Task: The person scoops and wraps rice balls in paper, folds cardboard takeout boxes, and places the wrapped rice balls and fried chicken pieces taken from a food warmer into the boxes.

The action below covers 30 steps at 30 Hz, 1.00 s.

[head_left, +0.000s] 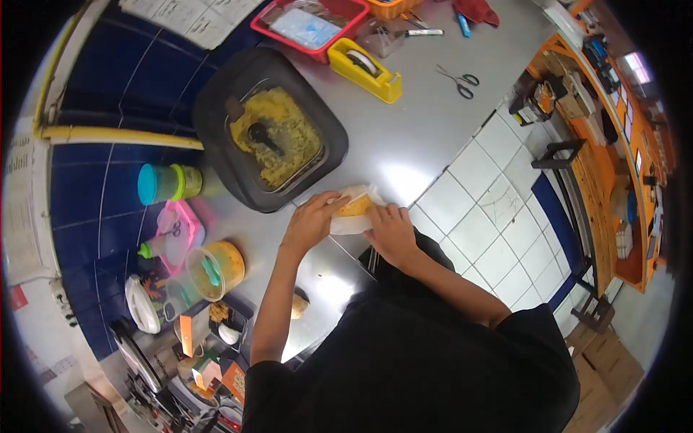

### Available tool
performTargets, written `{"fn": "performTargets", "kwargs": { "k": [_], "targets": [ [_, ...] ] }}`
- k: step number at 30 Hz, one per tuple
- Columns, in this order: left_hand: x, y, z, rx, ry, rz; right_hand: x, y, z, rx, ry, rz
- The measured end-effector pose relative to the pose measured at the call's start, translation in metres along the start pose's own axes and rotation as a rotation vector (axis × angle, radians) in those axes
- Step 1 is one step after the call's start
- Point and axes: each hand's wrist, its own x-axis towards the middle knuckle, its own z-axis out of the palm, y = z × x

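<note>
Near the steel table's front edge, a yellow-orange food piece (355, 206) lies in a white paper wrapper (348, 226). My left hand (312, 222) grips the wrapper's left side, with its fingers reaching over the top of the food. On the right side, my right hand (390, 229) holds the paper with fingers bent against it. The part of the food under my fingers is hidden. Just beyond my hands stands a dark container (325, 119) with a metal pan of yellow-green mash (289, 130) and a dark utensil in it.
A yellow tape dispenser (375, 81), scissors (460, 81) and a red basket (346, 36) are at the back of the steel table (433, 123). At the left stand a tub of orange food (227, 268), a pink tray (189, 229) and a cyan-lidded container (149, 184).
</note>
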Motion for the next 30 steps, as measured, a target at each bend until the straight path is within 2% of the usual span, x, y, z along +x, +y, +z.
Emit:
{"fn": "performTargets", "kwargs": {
  "k": [2,5,8,11,12,14,16,18,19,22,25,28,30],
  "targets": [
    [-0.004,0.000,-0.001,0.001,0.026,-0.005,0.004,0.003,0.009,0.027,-0.035,0.109],
    [-0.010,0.000,0.007,0.014,0.101,0.013,0.005,0.007,0.004,0.013,-0.078,0.089],
    [-0.015,0.000,0.005,0.000,0.081,0.004,0.009,0.012,-0.002,-0.064,-0.110,0.057],
    [-0.018,0.001,0.007,-0.049,0.096,0.047,0.013,0.011,-0.017,0.008,-0.047,-0.206],
    [-0.018,0.004,0.008,-0.063,0.088,0.038,0.018,0.010,-0.020,0.012,-0.064,-0.201],
    [-0.021,0.009,0.009,-0.041,0.114,0.034,0.031,0.007,-0.028,-0.018,0.021,-0.328],
    [-0.022,0.006,0.014,-0.053,0.145,0.010,0.046,0.008,-0.032,-0.080,0.006,-0.358],
    [-0.026,0.004,0.014,-0.064,0.156,0.056,0.056,0.010,-0.028,-0.078,-0.139,-0.224],
    [-0.028,0.001,0.016,-0.060,0.163,0.056,0.057,0.012,-0.027,-0.081,-0.135,-0.230],
    [-0.030,-0.008,0.029,-0.171,0.189,0.063,0.063,0.014,-0.035,-0.001,-0.046,-0.294],
    [-0.032,-0.012,0.043,-0.207,0.277,0.038,0.075,0.021,-0.036,-0.025,0.080,-0.445],
    [-0.032,-0.011,0.044,-0.285,0.327,0.057,0.078,0.034,-0.029,0.012,0.072,-0.614],
    [-0.033,-0.012,0.048,-0.448,0.393,-0.044,0.075,0.039,-0.031,0.141,-0.263,-0.362]
  ]
}}
